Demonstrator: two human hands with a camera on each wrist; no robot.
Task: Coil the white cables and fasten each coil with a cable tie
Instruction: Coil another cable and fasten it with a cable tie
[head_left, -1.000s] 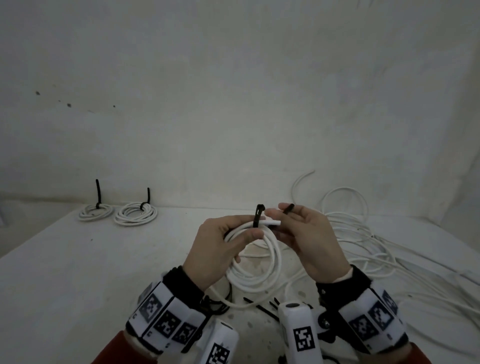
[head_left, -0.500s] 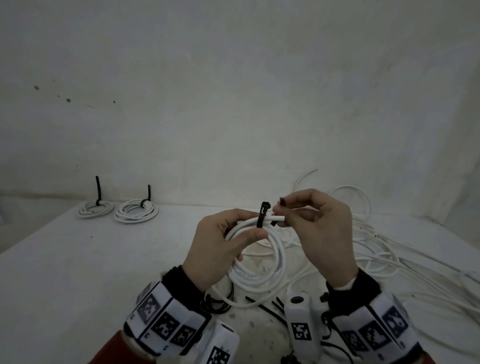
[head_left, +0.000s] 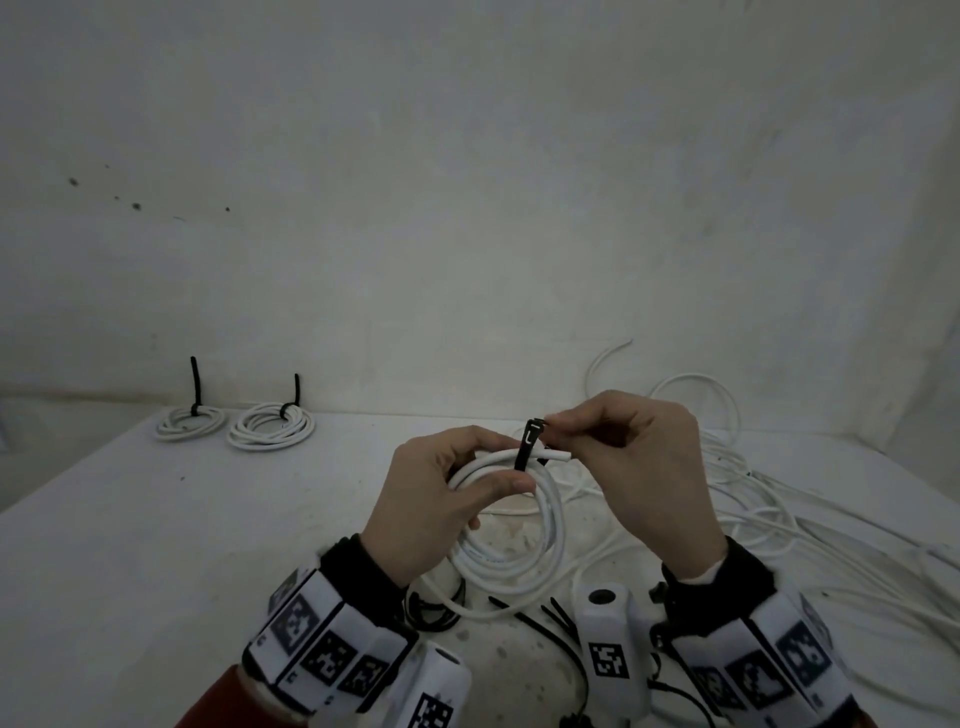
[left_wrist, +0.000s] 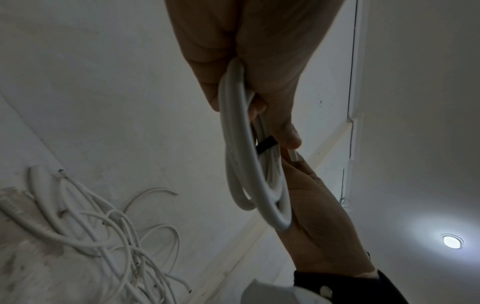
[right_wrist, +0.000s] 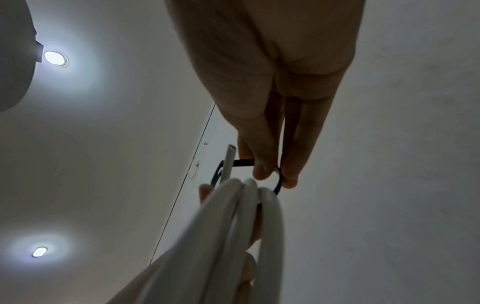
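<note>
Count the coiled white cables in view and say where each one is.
3. Two tied coils lie at the table's far left: the left tied coil and right tied coil. The third coil is held in the left hand, its black tie pinched by the right hand.

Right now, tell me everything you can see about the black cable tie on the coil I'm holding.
The black cable tie is a thin, flat strap that looks like plastic, with a small square head at its top. It is looped around the upper strands of the white coil, close to the cable's cut end, and stands slightly tilted. The loop looks loose, not yet cinched. The right hand pinches it by the head; the left hand grips the coil beside it, above the table.
</note>
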